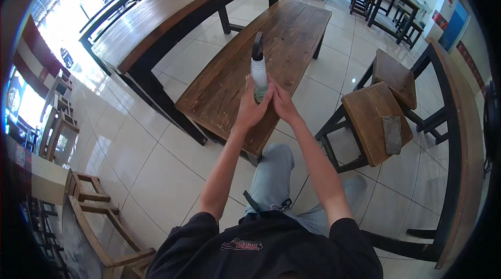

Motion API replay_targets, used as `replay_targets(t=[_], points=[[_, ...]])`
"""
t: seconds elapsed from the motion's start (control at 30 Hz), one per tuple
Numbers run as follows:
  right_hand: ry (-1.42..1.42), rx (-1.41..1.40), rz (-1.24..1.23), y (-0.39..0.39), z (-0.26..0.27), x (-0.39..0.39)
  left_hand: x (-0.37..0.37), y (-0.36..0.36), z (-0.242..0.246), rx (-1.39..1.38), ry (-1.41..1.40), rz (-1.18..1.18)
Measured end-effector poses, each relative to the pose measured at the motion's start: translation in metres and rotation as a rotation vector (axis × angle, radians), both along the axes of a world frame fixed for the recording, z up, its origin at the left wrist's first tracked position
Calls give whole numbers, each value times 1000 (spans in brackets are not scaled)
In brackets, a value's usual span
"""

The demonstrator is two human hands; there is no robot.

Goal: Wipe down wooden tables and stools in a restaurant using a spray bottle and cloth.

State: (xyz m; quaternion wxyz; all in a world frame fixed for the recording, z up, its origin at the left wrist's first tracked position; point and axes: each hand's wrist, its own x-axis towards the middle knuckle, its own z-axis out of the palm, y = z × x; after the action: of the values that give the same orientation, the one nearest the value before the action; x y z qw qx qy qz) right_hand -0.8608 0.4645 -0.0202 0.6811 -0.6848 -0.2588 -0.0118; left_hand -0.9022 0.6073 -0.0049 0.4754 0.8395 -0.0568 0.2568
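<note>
A bottle [259, 73] with a pale, whitish-green body and a black top stands upright over the wooden bench [293, 36]. My left hand [250, 104] is wrapped around its lower part from the left. My right hand [282, 101] lies against the bottle's right side, its fingers close together and touching my left hand. Whether the bottle's base rests on the bench is hidden by my hands.
A long wooden table [176, 5] runs along the bench's left side. Two wooden stools [372, 118] stand at the right, the nearer bearing a grey cloth-like piece [391, 135]. Another table [465, 122] curves along the right edge. An overturned-looking wooden frame [94, 236] is at lower left.
</note>
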Motion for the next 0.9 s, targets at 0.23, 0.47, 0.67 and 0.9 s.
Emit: replay_targets(t=[0.23,0.47,0.67,0.9], points=[[81,-169,-232,-96,8,-24,-50,-59,27,-82,-125,-48],[50,-203,-775,-257,9,-85,-19,-181,1,-99,107,-489],[-75,-747,-1232,-388,23,-161,3,-316,12,148,-144,-788],[32,-891,-1032,-414,4,-178,38,-400,4,487,-284,-1057]])
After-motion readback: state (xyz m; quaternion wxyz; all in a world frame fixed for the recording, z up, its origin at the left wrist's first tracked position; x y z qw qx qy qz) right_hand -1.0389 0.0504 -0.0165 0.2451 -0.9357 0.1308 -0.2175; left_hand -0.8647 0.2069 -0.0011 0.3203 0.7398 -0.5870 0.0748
